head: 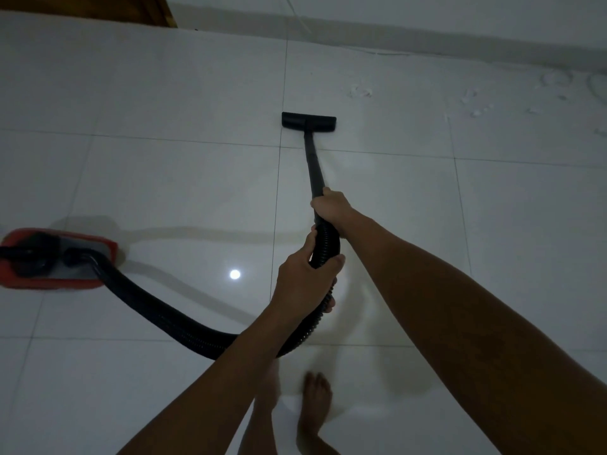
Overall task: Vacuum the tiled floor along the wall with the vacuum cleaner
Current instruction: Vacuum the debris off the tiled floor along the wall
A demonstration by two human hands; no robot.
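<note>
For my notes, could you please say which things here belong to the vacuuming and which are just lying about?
Job: nozzle, tube, hose, red vacuum body, left hand, right hand, white scraps, tiled floor.
Lying about: white cord, wooden door.

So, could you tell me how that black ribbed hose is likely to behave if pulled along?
The hose probably flexes easily: it curves from the red canister to the left hand. Its ribs likely give grip. It may tug the canister.

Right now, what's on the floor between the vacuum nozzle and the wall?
In the head view, bare tile lies ahead of the nozzle; whitish debris is scattered to its right before the wall.
</note>
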